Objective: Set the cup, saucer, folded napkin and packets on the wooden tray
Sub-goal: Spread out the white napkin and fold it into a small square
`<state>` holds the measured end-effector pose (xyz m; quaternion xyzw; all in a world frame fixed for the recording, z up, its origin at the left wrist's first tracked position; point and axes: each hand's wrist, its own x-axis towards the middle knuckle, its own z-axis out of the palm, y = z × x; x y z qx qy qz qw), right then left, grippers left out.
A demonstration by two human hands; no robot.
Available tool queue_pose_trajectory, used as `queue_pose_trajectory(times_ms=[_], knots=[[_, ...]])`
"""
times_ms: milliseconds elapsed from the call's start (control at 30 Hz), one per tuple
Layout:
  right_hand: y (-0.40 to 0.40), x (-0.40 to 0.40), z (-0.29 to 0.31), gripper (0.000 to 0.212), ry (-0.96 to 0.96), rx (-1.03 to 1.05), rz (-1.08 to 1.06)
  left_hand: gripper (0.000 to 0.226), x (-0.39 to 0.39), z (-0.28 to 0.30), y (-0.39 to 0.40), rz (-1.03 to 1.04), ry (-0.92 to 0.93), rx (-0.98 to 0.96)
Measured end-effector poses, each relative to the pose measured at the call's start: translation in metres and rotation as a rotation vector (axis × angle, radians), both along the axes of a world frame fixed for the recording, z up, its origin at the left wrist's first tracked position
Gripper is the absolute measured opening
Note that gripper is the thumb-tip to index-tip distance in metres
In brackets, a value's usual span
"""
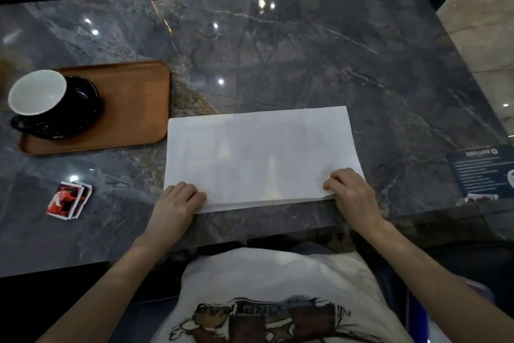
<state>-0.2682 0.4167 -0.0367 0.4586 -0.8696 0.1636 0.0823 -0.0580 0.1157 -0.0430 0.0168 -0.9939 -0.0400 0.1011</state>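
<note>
Both hands (178,201) pinch flat white napkin (258,156) corners.

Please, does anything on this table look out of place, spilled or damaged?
Nothing is spilled or broken. The cup sits on its saucer on the wooden tray. The packets lie on the table, off the tray. The napkin is only partly folded, both hands on its near edge.

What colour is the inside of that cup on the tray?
White inside the black ceramic cup, with a black outside; the head view shows it.
</note>
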Motion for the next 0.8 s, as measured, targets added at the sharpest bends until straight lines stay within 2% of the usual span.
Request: queue_pose_trajectory(times_ms=[133,467,667,800], knots=[[-0.003,-0.009,-0.006,0.028,0.012,-0.029,0.01,0.014,0.002,-0.004,0.0,-0.067,-0.005,-0.028],[-0.001,-0.024,-0.01,0.018,0.076,0.055,0.071,0.011,0.0,-0.002,-0.001,-0.202,-0.018,-0.115],[0.009,-0.019,-0.016,0.017,0.156,0.107,0.094,0.009,-0.001,0.0,0.0,-0.211,-0.094,-0.134],[0.01,-0.023,-0.01,0.021,0.093,0.172,0.085,0.014,-0.004,0.002,0.003,-0.132,-0.163,-0.112]])
